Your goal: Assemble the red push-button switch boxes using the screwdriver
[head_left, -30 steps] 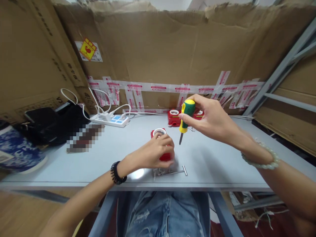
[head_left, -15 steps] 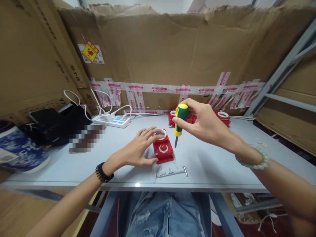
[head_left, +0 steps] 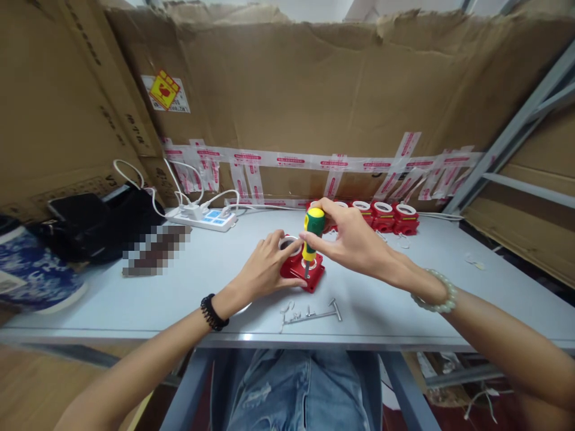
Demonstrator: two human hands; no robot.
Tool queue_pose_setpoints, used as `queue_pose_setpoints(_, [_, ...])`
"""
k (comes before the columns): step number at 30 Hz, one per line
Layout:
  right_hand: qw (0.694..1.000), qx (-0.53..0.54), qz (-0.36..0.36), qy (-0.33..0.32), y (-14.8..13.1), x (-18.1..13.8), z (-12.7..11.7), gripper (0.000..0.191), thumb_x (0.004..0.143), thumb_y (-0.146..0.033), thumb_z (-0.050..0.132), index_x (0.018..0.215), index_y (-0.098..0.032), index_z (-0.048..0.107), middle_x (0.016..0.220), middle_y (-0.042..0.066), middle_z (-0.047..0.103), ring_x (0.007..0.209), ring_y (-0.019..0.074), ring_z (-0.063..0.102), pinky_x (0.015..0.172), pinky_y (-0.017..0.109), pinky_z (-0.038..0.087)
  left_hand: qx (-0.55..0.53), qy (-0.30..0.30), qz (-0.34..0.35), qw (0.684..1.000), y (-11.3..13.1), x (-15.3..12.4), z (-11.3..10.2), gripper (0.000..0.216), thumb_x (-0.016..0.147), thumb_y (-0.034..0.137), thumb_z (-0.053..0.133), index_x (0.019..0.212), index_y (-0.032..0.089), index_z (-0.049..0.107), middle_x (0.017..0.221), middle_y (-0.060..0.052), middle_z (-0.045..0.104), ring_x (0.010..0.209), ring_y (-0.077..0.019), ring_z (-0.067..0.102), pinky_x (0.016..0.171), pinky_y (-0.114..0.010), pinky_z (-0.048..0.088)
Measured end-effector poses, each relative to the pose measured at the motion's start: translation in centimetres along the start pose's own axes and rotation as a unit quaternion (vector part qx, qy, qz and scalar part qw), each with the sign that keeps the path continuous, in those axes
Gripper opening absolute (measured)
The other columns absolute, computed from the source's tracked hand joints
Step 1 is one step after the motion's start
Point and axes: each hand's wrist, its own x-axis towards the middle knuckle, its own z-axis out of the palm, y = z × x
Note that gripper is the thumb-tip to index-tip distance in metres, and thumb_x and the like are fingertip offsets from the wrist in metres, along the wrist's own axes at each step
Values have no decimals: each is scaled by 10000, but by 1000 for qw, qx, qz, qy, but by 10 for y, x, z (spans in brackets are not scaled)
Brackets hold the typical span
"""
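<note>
A red plastic block with white-ringed round openings lies on the grey table in front of me. My left hand grips its left side, fingers curled over the top. My right hand is closed on a green and yellow screwdriver, held upright with its tip down on the block. A metal T-shaped tool and small loose screws lie just in front of the block.
Several more red blocks stand in a row at the back by the taped cardboard wall. A white power strip with cables, a black bag and a blue patterned item sit at the left. A grey metal rack rises on the right.
My right hand brought the screwdriver down and left until its tip reached the block. My left hand closed on the block's left side, and the block is now turned slightly.
</note>
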Motion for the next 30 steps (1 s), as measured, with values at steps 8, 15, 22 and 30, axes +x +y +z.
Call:
queue_pose_setpoints(8, [1000,3,3,11,2,0,-2,182,776,-295,592,881,-170,513,746,11,623,642,123,555,594,256,426,60,-7,-21,998,-6,-4,-2,697,695,665,588,1218,221,470,1041,-120,441,934,-280,441,759,-406,418])
queue_pose_setpoints(15, [1000,-4,5,16,5,-2,-3,186,791,-313,577,889,-166,521,768,20,620,666,132,564,617,268,430,67,-11,-35,997,-2,-4,-5,721,677,687,587,1215,216,491,1037,-128,447,916,-289,437,738,-401,405])
queue_pose_setpoints(22, [1000,-6,8,22,7,-3,-3,207,789,-320,581,912,-158,543,768,26,632,664,138,573,616,277,437,104,-24,-43,993,1,-4,-7,713,694,704,551,1191,195,499,1025,-133,447,912,-287,447,734,-387,402])
queue_pose_setpoints(30, [1000,-2,4,27,8,-3,-3,220,774,-321,601,914,-157,554,775,22,638,680,141,581,630,277,447,133,-34,-59,989,8,-4,-11,685,728,691,522,1193,189,513,1018,-140,470,915,-288,443,738,-371,370])
